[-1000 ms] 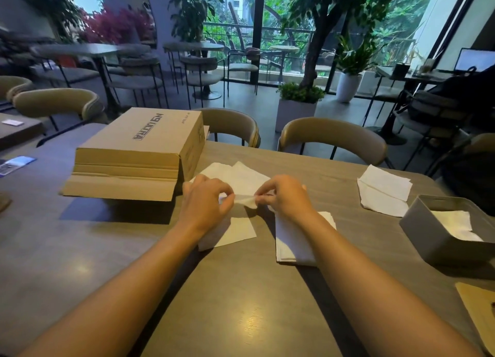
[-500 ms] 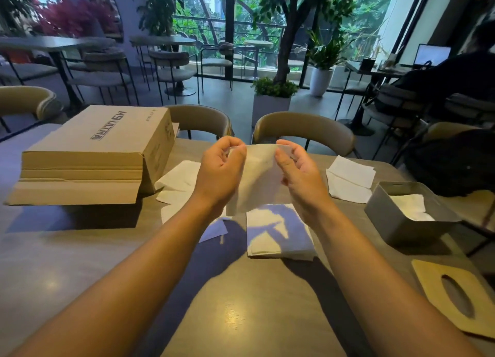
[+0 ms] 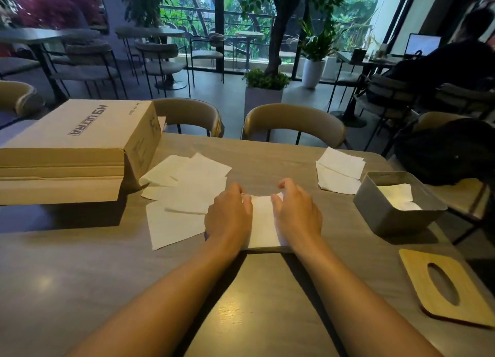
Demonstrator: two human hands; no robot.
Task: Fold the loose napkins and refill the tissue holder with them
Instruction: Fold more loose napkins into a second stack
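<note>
A folded white napkin [image 3: 263,222] lies on top of a small stack at the table's middle. My left hand [image 3: 229,217] rests on its left side and my right hand [image 3: 296,212] on its right side, fingers bent down onto the paper. Several loose unfolded napkins [image 3: 187,196] are spread to the left of my hands. Two more napkins [image 3: 338,173] lie at the far right. The grey tissue holder [image 3: 385,214] stands open at the right with white napkins inside. Its wooden lid [image 3: 452,287] with an oval slot lies flat near the right front.
A large cardboard box [image 3: 77,147] lies on the table [image 3: 107,276] at the left, its flap open toward me. Padded chairs [image 3: 294,123] stand along the far edge. A dark bag [image 3: 444,150] sits beyond the table's right edge.
Both hands lifted a napkin off the table and held it up in the air; now they have brought it down folded onto the stack and rest on it.
</note>
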